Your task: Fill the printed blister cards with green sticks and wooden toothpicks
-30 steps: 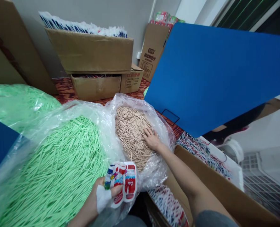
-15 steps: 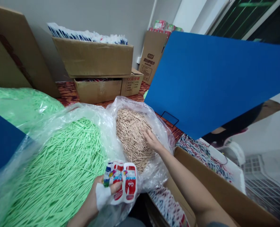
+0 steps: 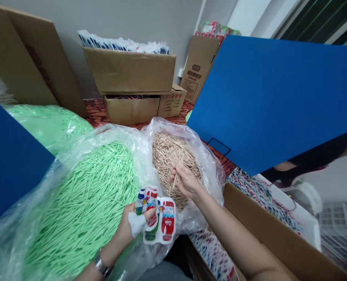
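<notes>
My left hand (image 3: 132,222) is closed round a few flat printed packets (image 3: 168,220) with red, green and blue bottle shapes, one of them reading "Cola". White material wraps part of this hand, and the wrist wears a metal watch. My right hand (image 3: 186,180) pinches several thin tan sticks (image 3: 177,168) above the heap of loose tan sticks (image 3: 164,152) in a clear plastic bag (image 3: 211,168). Left of it, a second clear bag (image 3: 145,171) holds a large heap of thin green sticks (image 3: 88,210).
Cardboard boxes (image 3: 129,72) stand stacked by the wall, the upper one full of packets. A blue panel (image 3: 273,101) rises at right and another blue panel (image 3: 12,168) at left. An open carton (image 3: 264,230) and a white tray (image 3: 310,230) with packets lie at right; a person is partly visible behind the panel.
My right hand has closed on several tan sticks and lifted them slightly from the heap. In my left hand the packets have fanned further apart. The view has shifted a little left.
</notes>
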### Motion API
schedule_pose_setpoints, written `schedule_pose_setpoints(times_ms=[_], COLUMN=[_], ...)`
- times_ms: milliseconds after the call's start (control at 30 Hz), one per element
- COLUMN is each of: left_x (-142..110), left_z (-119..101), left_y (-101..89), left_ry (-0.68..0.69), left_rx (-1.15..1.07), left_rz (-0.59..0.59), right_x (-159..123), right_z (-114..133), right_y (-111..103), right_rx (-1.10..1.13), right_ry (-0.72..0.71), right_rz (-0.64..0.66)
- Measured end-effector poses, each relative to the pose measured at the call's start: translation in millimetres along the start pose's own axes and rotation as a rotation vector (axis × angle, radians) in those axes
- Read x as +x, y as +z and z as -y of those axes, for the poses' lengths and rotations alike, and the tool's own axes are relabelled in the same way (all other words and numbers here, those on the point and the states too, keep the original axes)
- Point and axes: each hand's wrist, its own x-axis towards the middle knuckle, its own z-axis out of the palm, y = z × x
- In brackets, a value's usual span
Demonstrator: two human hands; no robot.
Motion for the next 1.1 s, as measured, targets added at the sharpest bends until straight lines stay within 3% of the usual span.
schedule_pose_setpoints(times_ms=[167,267,433,567,733,933,1100], left_x=[3.7,3.6,2.7,2.3,0.5,2.8,3.3], left_z=[5.4,6.0,-1.2,-6.1,-13.0,-9.1,-10.3], left_y=[-1.9,-4.7,-7.3,-6.7,-7.1,-12.4,-17.6], left_ry=[0.189,0.311,0.543,0.638,0.658,0.52,0.429], left_rx=[0.124,0.265,0.583,0.671,0.609,0.383,0.288], left_rz=[-0.043,-0.086,-0.179,-0.212,-0.216,-0.138,-0.095], right_x=[-32.5,-43.5,-47.7,-48.6,-49.3,-45.2,-40.3], right_z=[12.7,10.3,-4.8,-16.3,-23.1,-11.3,-2.5], right_y=[54.1,75.7,90.8,93.6,85.6,72.0,67.8], right_rx=[-0.085,-0.169,-0.267,-0.404,-0.682,-0.782,-1.087], right_ry=[-0.327,-0.478,-0.58,-0.636,-0.667,-0.653,-0.663], right_rz=[0.108,0.141,0.148,0.133,0.133,0.19,0.371])
